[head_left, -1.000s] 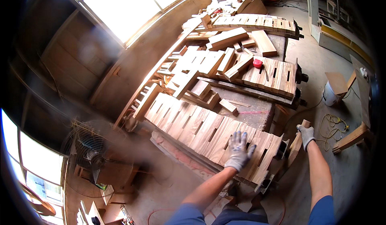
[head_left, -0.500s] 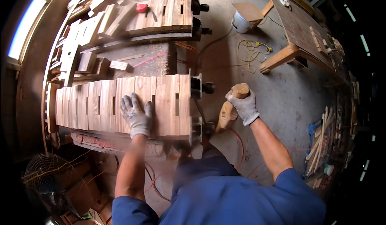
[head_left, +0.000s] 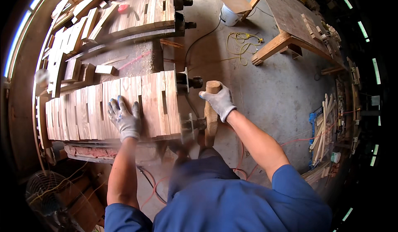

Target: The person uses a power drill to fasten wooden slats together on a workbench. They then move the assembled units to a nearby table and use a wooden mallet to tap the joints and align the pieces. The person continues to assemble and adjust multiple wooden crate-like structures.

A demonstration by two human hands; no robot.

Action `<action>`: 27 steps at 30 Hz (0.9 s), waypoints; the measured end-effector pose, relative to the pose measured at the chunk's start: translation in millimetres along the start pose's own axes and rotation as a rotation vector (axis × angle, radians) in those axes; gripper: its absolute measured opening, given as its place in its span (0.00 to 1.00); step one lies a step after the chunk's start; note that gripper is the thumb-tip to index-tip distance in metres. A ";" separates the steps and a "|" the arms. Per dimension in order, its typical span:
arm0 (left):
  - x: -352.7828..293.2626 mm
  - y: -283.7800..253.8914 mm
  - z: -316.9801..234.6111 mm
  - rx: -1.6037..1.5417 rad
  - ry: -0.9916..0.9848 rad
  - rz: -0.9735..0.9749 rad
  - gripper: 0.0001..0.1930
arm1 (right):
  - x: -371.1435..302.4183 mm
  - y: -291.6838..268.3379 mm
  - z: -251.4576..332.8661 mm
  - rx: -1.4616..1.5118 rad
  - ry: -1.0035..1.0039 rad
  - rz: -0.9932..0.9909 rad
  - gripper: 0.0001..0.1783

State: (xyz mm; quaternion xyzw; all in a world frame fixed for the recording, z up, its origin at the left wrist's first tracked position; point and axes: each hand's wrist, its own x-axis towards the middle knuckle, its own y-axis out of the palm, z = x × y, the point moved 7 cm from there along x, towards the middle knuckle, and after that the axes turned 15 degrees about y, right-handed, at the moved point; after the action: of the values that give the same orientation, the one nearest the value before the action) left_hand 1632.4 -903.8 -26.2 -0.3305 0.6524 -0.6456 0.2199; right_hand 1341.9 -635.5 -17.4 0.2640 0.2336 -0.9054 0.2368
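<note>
My left hand [head_left: 124, 118], in a pale glove with bluish fingertips, lies flat on a row of light wooden pieces [head_left: 159, 107] with narrow dark slots between them. Its fingers are spread. The row is held at its right end by a metal clamp [head_left: 188, 82] with dark screw ends. Just right of that clamp, my gloved right hand [head_left: 221, 102] is wrapped round a rough wooden mallet [head_left: 211, 122]. The mallet is upright in the picture, its rounded end above my fist and its longer body running down toward me. Whether it touches the clamp, I cannot tell.
A second clamped row [head_left: 155, 12] lies beyond, with a red object [head_left: 123, 9] on it. Loose wood pieces [head_left: 89, 24] crowd the left. Farther right are a white bucket [head_left: 229, 17], a yellow cord [head_left: 240, 45] and a wooden table [head_left: 286, 14]. A fan [head_left: 45, 192] stands lower left.
My right hand has swung the mallet left, close to the clamp, and turned it more upright. The left hand stays flat on the wooden row. The whole view has shifted.
</note>
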 end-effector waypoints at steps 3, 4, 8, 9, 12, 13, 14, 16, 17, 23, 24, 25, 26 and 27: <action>1.7 -2.1 -4.6 -0.003 0.000 0.024 0.39 | 18.4 7.3 -4.7 -0.129 0.095 0.003 0.26; 0.4 -1.7 -2.7 -0.011 0.001 0.008 0.39 | 23.2 8.8 -6.8 -0.109 0.119 0.015 0.25; -0.6 0.6 -0.7 -0.036 0.008 -0.033 0.39 | 50.7 -1.5 -35.7 0.031 0.267 0.014 0.19; -1.1 0.4 -0.7 -0.038 0.009 -0.038 0.39 | 55.5 -5.5 -45.3 0.101 0.306 -0.002 0.19; -1.4 1.4 0.1 -0.033 0.020 -0.047 0.39 | 63.9 -12.4 -64.5 0.228 0.384 -0.042 0.18; -1.1 1.0 0.0 -0.028 0.020 -0.045 0.39 | 64.3 -13.1 -66.6 0.248 0.389 -0.036 0.18; -0.6 -0.1 -0.6 -0.024 0.020 -0.042 0.39 | 64.5 -13.1 -69.1 0.268 0.394 -0.031 0.18; -1.0 0.4 0.1 -0.021 0.020 -0.043 0.39 | 60.4 -17.5 -69.8 0.245 0.349 -0.074 0.19; -1.8 2.1 1.1 -0.021 0.020 -0.047 0.39 | 57.1 -19.2 -68.5 0.240 0.325 -0.077 0.19; -1.3 0.7 -1.0 -0.022 0.017 -0.034 0.39 | 69.7 -10.5 -75.9 0.246 0.387 -0.028 0.21; -0.9 0.6 -1.4 -0.027 0.017 -0.031 0.39 | 72.5 -10.3 -81.2 0.244 0.411 -0.048 0.21; -0.5 0.8 -1.0 -0.024 0.017 -0.031 0.39 | 74.1 -7.0 -83.2 0.242 0.435 -0.064 0.21; -0.2 1.4 -0.6 -0.022 0.017 -0.031 0.39 | 75.6 -5.5 -85.0 0.239 0.459 -0.081 0.21; 0.2 1.6 -0.6 -0.019 0.019 -0.031 0.40 | 82.6 -4.3 -87.3 0.177 0.451 -0.076 0.25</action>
State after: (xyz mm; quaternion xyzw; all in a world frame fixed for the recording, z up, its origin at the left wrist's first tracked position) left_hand 1631.7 -903.6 -27.7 -0.3367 0.6553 -0.6457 0.2005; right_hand 1309.8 -609.5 -130.4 0.4701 0.2101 -0.8487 0.1206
